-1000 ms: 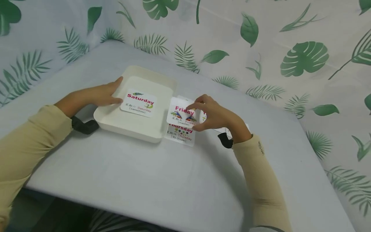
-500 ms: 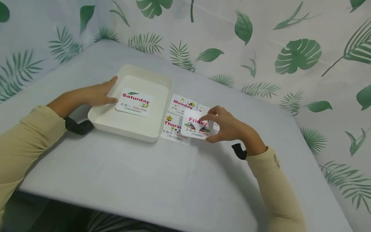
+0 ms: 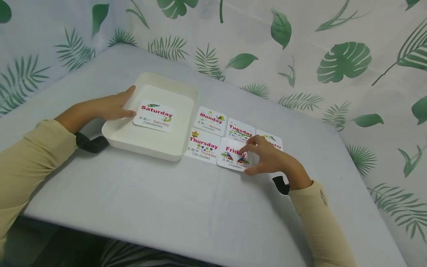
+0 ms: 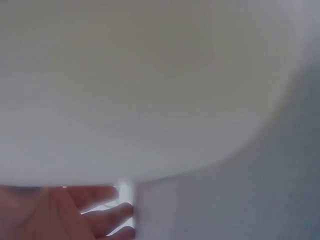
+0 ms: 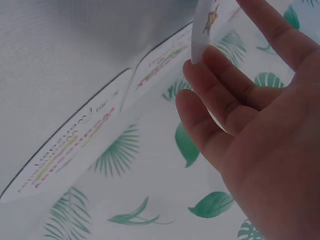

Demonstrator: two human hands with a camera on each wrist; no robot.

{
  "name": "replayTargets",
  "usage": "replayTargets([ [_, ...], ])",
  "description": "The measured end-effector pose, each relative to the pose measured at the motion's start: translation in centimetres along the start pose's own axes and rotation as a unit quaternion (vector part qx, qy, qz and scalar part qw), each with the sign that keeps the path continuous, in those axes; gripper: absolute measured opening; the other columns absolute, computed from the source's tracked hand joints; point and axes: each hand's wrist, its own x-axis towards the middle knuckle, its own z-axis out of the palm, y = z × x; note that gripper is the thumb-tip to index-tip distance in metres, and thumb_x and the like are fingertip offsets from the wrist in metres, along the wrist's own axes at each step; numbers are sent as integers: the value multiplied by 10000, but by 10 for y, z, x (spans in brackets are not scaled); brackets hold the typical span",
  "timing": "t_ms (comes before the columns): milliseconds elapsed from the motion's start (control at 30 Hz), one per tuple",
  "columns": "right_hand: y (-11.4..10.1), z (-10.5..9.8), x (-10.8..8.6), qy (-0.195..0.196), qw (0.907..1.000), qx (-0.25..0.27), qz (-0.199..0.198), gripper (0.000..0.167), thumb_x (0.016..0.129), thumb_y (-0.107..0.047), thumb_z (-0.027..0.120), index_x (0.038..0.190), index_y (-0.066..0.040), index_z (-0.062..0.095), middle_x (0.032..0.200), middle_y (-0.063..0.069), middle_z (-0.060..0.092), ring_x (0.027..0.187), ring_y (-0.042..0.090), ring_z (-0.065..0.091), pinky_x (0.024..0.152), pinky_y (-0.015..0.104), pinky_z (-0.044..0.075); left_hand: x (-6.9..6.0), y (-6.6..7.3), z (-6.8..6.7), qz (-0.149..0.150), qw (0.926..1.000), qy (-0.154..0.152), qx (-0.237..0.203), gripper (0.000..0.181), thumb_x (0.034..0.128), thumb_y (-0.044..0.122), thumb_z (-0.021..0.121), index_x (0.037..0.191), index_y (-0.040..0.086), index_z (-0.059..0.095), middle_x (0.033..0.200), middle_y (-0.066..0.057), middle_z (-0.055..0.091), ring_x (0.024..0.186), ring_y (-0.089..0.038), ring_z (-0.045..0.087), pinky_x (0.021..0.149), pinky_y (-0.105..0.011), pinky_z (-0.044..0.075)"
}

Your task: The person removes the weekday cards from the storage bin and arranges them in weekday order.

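1. My right hand (image 3: 270, 157) pinches the Friday card (image 3: 229, 157), just right of the Thursday card (image 3: 202, 147).
2. My left hand (image 3: 108, 107) rests, fingers extended, on the tray (image 3: 146, 147) at its left rim.
3. Saturday card (image 3: 154, 115) lies inside the tray.
4. Monday card (image 3: 210, 121), Tuesday card (image 3: 240, 129) and a partly hidden card (image 3: 272, 139) form the farther row.

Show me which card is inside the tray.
The Saturday card. It alone is in the tray; Monday, Tuesday, Thursday, Friday and a partly hidden card are outside it.
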Motion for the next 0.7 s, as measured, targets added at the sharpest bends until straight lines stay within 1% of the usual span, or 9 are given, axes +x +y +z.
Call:
replayTargets([
  [100,2,0,0,-14,10000,-26,-29,453,729,-292,712,1159,-206,601,1280,128,376,1185,288,335,943,490,390,0,0,0,-34,10000,-11,45,864,954,273,440,1375,-49,-241,1443,-295,-204,1349,-457,-94,1104,-567,-3],
  [333,3,-3,-2,-134,9999,25,84,455,731,-288,716,1161,-186,606,1290,139,371,1194,294,329,956,501,386,0,1,-2,-49,9999,-12,91,867,954,273,442,1374,-47,-246,1444,-293,-204,1350,-457,-89,1106,-565,5],
  [700,5,1,0,-321,9992,90,219,456,719,-302,721,1147,-212,590,1281,114,383,1194,275,349,962,488,386,1,2,-1,-169,9997,-119,98,875,955,295,433,1372,-23,-267,1444,-288,-211,1350,-456,-94,1103,-571,7],
])
